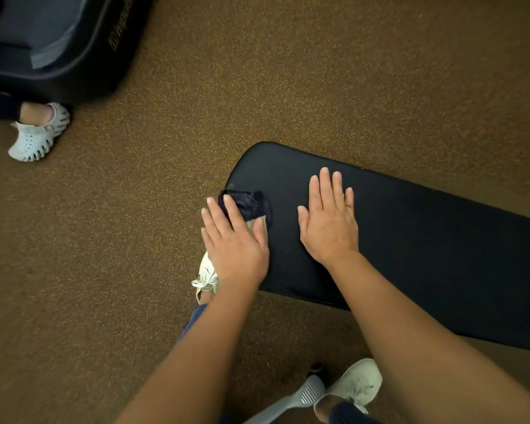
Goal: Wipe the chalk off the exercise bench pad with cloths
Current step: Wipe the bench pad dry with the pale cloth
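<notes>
The black exercise bench pad (410, 240) runs from the middle of the view to the right edge, its rounded end pointing left. A dark cloth (248, 203) with a pale underside lies at the pad's left end. My left hand (233, 240) presses flat on this cloth with straight fingers. My right hand (329, 221) rests flat on the bare pad a little to the right, fingers spread, holding nothing. No chalk marks are plainly visible on the pad.
Brown speckled floor (166, 209) surrounds the bench. Another person's foot in a white clog (39, 133) stands at the far left beside a dark padded machine (58, 41). My white shoes (355, 384) and a grey bench leg (306, 393) show below the pad.
</notes>
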### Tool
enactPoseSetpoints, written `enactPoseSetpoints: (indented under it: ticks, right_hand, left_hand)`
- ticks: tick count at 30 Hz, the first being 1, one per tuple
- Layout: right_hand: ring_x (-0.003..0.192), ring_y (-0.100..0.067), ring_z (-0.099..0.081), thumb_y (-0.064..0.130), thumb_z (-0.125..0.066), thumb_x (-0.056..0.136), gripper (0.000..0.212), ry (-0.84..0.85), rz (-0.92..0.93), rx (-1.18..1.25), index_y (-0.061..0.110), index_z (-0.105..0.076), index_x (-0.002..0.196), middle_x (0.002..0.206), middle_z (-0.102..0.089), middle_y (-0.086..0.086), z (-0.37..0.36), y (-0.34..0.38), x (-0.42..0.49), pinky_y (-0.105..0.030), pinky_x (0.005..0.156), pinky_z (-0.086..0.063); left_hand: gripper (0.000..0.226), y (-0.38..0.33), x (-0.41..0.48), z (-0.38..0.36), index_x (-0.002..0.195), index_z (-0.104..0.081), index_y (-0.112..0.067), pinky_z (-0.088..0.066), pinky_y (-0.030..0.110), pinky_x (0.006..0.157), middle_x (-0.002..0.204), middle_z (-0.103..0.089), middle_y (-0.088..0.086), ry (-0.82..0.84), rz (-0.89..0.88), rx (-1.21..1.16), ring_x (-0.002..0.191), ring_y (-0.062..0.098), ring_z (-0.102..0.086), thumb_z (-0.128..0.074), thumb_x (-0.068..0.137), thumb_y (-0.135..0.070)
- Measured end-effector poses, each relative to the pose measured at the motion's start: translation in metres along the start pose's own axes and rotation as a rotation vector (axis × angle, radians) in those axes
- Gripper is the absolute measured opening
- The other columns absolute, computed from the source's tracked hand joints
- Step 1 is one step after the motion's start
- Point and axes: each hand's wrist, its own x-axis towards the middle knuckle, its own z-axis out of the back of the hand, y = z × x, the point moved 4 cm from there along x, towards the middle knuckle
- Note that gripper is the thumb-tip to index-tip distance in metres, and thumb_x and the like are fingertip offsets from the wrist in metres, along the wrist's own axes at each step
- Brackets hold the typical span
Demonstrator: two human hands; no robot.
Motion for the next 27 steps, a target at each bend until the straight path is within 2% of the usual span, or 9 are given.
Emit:
enactPoseSetpoints:
  ticks: [4,6,12,15,18,23,27]
  right_hand:
    - [0.148,-0.028,0.009,0.04,-0.022,0.101,0.063,-0.004,-0.003,-0.005,0.008,-0.005,0.153,0.161,0.004,-0.011,0.0,0.001,0.0,-0.045,0.118,0.005]
    - [0.148,-0.027,0.011,0.04,-0.02,0.101,0.063,0.002,0.008,-0.013,0.009,-0.003,0.152,0.161,0.005,-0.011,0.0,0.0,0.0,-0.044,0.119,0.005]
    - [0.148,-0.027,0.01,0.04,-0.021,0.101,0.063,0.004,0.011,-0.005,0.009,-0.003,0.153,0.161,0.005,-0.011,0.0,-0.001,-0.001,-0.044,0.119,0.005]
    - [0.147,-0.027,0.012,0.04,-0.02,0.101,0.063,0.015,0.002,-0.006,0.009,-0.002,0.153,0.161,0.007,-0.011,0.0,0.001,-0.001,-0.045,0.119,0.005]
    - [0.147,-0.027,0.013,0.04,-0.019,0.101,0.063,0.022,0.008,-0.013,0.009,0.0,0.152,0.161,0.009,-0.011,0.001,-0.001,0.0,-0.044,0.119,0.005]
    - [0.147,-0.027,0.013,0.04,-0.019,0.101,0.063,0.017,0.013,-0.018,0.01,0.001,0.152,0.161,0.009,-0.01,0.001,-0.001,0.0,-0.044,0.119,0.005]
    - [0.147,-0.027,0.014,0.04,-0.019,0.101,0.063,0.017,0.004,-0.015,0.009,0.001,0.152,0.161,0.009,-0.011,0.0,0.001,0.0,-0.045,0.119,0.006]
  left_hand:
    - [0.071,-0.002,-0.027,-0.007,0.15,-0.01,-0.009,-0.011,0.053,0.116,0.157,-0.007,0.021,0.043,-0.209,0.114,0.145,0.037,-0.003,-0.022,0.097,-0.054]
    - [0.072,0.004,-0.015,-0.004,0.151,-0.008,-0.012,-0.011,0.051,0.117,0.158,-0.006,0.019,0.041,-0.239,0.114,0.146,0.034,-0.003,-0.021,0.096,-0.057]
    - [0.073,0.004,0.012,0.005,0.151,-0.012,-0.01,-0.023,0.05,0.114,0.156,-0.014,0.021,0.006,-0.086,-0.02,0.142,0.039,-0.016,-0.025,0.096,-0.056]
    - [0.07,0.002,-0.022,-0.001,0.15,-0.014,-0.007,-0.019,0.053,0.114,0.156,-0.012,0.023,0.009,-0.114,0.044,0.143,0.041,-0.01,-0.027,0.097,-0.051]
    - [0.072,0.009,-0.024,-0.004,0.151,-0.01,-0.01,-0.01,0.051,0.116,0.157,-0.006,0.021,0.051,-0.159,0.069,0.145,0.038,-0.003,-0.023,0.096,-0.056]
    - [0.076,0.011,0.019,0.004,0.151,-0.002,-0.013,-0.014,0.052,0.116,0.157,-0.006,0.021,0.064,-0.055,-0.029,0.144,0.038,-0.004,-0.019,0.094,-0.06]
    - [0.073,0.005,-0.012,0.0,0.15,-0.01,-0.007,-0.018,0.054,0.114,0.155,-0.01,0.025,0.016,-0.052,0.001,0.143,0.041,-0.009,-0.021,0.097,-0.055]
